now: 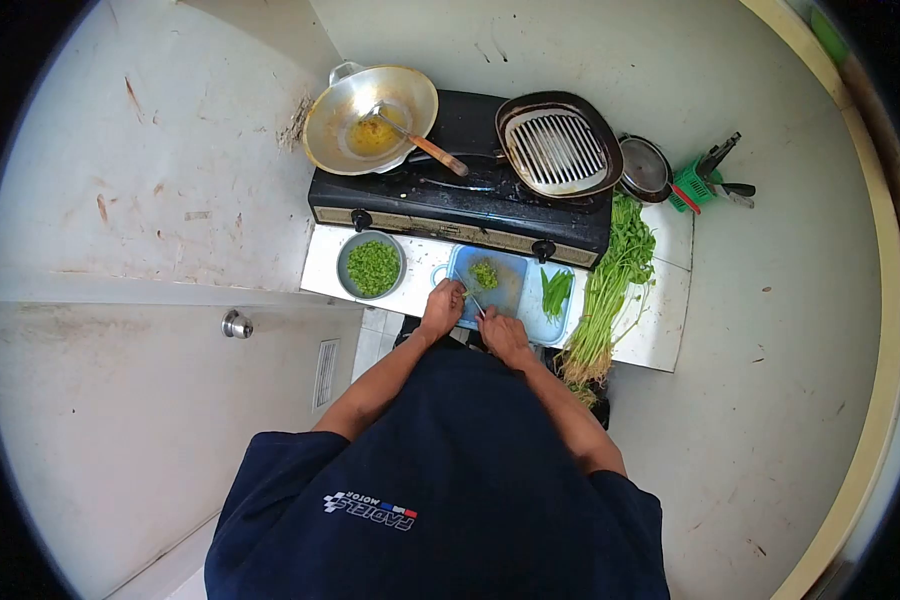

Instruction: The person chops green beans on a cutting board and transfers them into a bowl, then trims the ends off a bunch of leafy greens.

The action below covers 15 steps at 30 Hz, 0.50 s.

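My right hand (505,335) is closed around a small knife (478,305), whose blade points up and left over the blue cutting board (510,292). Beside it, my left hand (444,306) is pinched at the board's left edge, with a bit of green vegetable (467,293) showing at its fingertips. Just beyond the hands lies a small heap of chopped greens (483,274). Long green pods (556,293), like beans, rest to the right on a light blue tray (550,327). A grey bowl (401,283) at the left holds chopped green pieces (373,267).
Behind the board stands a black gas stove (460,205), carrying a wok (325,125) with a wooden-handled ladle (432,152) and a grill pan (560,150). Leafy greens with roots (615,280) lie at the right. Further back are a small pan (645,168) and a green utensil basket (692,185).
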Each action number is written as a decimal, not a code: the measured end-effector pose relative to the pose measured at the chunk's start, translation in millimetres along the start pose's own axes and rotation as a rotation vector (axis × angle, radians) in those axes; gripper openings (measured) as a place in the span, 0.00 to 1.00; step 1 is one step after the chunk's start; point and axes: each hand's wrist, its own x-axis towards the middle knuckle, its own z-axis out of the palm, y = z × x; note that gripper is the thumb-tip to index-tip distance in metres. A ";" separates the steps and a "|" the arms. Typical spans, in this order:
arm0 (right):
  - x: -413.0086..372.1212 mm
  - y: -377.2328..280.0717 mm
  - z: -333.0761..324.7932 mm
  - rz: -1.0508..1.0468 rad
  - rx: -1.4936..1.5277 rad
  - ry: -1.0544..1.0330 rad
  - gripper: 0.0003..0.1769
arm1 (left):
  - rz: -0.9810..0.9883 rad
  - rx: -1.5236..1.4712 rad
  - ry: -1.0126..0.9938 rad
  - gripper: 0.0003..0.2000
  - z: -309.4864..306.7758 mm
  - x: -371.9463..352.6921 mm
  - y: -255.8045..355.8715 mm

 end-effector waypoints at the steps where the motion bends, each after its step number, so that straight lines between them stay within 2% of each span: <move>1: 1.1 -2.0 -3.0 0.013 -0.008 -0.032 0.22 | 0.010 -0.001 0.007 0.07 0.6 0.1 -2.5; 9: -8.6 5.4 -0.3 0.008 0.007 -0.111 0.21 | -0.024 -0.004 -0.008 0.06 -4.3 0.5 1.0; 15: -4.4 9.4 2.3 0.020 0.034 -0.026 0.15 | -0.021 -0.003 -0.011 0.07 -6.9 -0.7 6.1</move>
